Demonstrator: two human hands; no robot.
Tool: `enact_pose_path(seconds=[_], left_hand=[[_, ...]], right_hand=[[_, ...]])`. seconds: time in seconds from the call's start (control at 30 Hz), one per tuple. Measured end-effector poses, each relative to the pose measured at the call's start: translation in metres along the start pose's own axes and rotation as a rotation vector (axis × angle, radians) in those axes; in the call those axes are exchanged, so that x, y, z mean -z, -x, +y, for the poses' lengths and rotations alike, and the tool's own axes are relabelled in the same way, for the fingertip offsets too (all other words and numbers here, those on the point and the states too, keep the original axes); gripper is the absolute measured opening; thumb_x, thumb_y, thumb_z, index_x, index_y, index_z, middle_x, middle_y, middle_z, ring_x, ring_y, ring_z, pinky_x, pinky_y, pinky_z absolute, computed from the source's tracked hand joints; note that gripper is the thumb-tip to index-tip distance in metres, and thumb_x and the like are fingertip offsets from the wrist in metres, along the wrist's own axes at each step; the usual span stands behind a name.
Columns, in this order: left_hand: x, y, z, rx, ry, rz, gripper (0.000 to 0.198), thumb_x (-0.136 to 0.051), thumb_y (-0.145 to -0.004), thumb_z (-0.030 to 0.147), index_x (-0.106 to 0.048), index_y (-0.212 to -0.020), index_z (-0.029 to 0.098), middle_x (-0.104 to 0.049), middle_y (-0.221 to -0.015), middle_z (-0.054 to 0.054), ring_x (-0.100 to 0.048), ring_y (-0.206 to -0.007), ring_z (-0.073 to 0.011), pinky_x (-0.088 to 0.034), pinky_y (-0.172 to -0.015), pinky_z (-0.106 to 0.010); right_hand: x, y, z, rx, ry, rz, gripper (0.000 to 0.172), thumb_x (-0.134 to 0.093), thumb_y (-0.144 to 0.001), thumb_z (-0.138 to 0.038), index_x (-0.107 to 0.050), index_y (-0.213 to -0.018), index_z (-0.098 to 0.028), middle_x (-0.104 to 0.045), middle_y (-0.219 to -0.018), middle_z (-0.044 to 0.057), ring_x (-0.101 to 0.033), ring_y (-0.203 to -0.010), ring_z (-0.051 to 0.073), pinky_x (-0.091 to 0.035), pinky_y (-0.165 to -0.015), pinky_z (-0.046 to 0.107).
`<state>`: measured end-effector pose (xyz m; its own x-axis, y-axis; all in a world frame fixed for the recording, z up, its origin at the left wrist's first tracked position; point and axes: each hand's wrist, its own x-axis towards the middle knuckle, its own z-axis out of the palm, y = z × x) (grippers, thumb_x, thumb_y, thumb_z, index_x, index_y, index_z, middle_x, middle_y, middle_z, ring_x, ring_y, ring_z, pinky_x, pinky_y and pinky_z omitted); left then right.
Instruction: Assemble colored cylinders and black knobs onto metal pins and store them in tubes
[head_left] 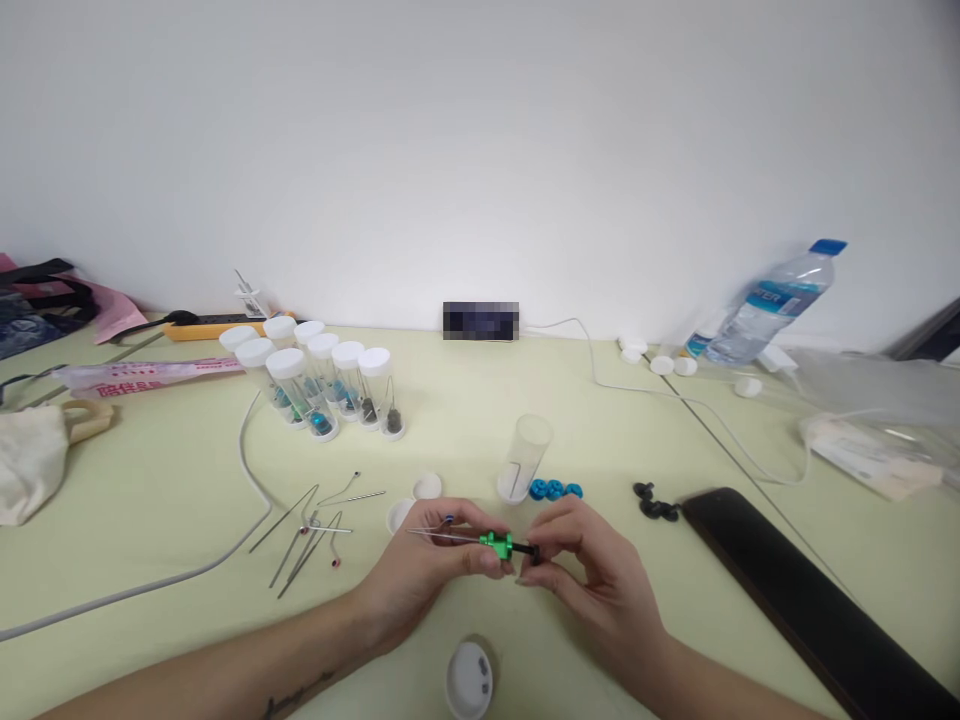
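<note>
Head view: your left grip pinches the shiny green metal piece over the pale green surface; your right grip holds the thin black rod poking out. Squeezing too softly could drop them.

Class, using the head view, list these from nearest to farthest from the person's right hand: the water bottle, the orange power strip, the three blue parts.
From the right hand:
1. Three blue parts: just beyond the hand, beside the open clear tube.
2. Water bottle: back right.
3. Orange power strip: back left, behind the capped tubes.
</note>
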<state>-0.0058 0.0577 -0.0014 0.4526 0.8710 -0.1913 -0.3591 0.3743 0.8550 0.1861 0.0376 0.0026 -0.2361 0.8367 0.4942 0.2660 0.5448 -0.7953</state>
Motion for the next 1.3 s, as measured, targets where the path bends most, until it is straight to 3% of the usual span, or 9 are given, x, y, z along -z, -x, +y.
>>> enact_pose_path(seconds=[0.3, 0.7, 1.03, 1.17, 1.3], left_hand=[[0.001, 0.001, 0.001, 0.002, -0.003, -0.032, 0.018, -0.08, -0.062, 0.011, -0.072, -0.078, 0.013, -0.073, -0.072, -0.005, -0.064, -0.065, -0.0145, -0.047, -0.069, -0.025], [-0.001, 0.0, 0.002, 0.002, 0.002, -0.051, 0.017, -0.079, -0.063, 0.009, -0.071, -0.077, 0.013, -0.074, -0.071, -0.005, -0.065, -0.065, -0.0148, -0.048, -0.068, -0.025], [0.002, 0.002, -0.001, -0.007, -0.016, -0.081, 0.018, -0.079, -0.065, 0.01, -0.071, -0.081, 0.012, -0.074, -0.076, -0.006, -0.066, -0.068, -0.0141, -0.049, -0.071, -0.026], [0.001, 0.002, 0.001, -0.008, -0.025, -0.089, 0.018, -0.079, -0.065, 0.011, -0.07, -0.082, 0.012, -0.074, -0.081, -0.008, -0.067, -0.074, -0.0164, -0.049, -0.075, -0.028], [0.0, 0.004, 0.002, 0.003, -0.022, -0.1, 0.019, -0.079, -0.066, 0.012, -0.069, -0.082, 0.013, -0.074, -0.081, -0.007, -0.067, -0.075, -0.0169, -0.05, -0.076, -0.029]], right_hand=[[-0.001, 0.0, -0.001, 0.089, 0.04, -0.009, 0.016, -0.066, -0.08, -0.01, -0.065, -0.089, -0.024, -0.061, -0.078, 0.003, -0.06, -0.071, 0.017, -0.051, -0.058, 0.028], [0.001, 0.003, -0.001, 0.014, 0.033, -0.024, 0.004, -0.068, -0.081, -0.021, -0.065, -0.084, -0.023, -0.062, -0.07, 0.002, -0.059, -0.063, 0.017, -0.049, -0.056, 0.029], [-0.001, 0.005, -0.001, -0.206, -0.081, -0.05, 0.01, -0.07, -0.078, -0.021, -0.063, -0.085, -0.023, -0.064, -0.07, 0.0, -0.063, -0.059, 0.015, -0.054, -0.056, 0.025], [-0.002, 0.009, 0.0, -0.307, -0.173, -0.093, 0.016, -0.063, -0.083, -0.019, -0.06, -0.097, -0.025, -0.065, -0.067, -0.001, -0.065, -0.058, 0.015, -0.054, -0.056, 0.025], [-0.003, 0.011, 0.003, -0.316, -0.239, -0.117, 0.02, -0.057, -0.087, -0.02, -0.056, -0.105, -0.026, -0.065, -0.069, -0.002, -0.065, -0.058, 0.014, -0.055, -0.057, 0.025]])
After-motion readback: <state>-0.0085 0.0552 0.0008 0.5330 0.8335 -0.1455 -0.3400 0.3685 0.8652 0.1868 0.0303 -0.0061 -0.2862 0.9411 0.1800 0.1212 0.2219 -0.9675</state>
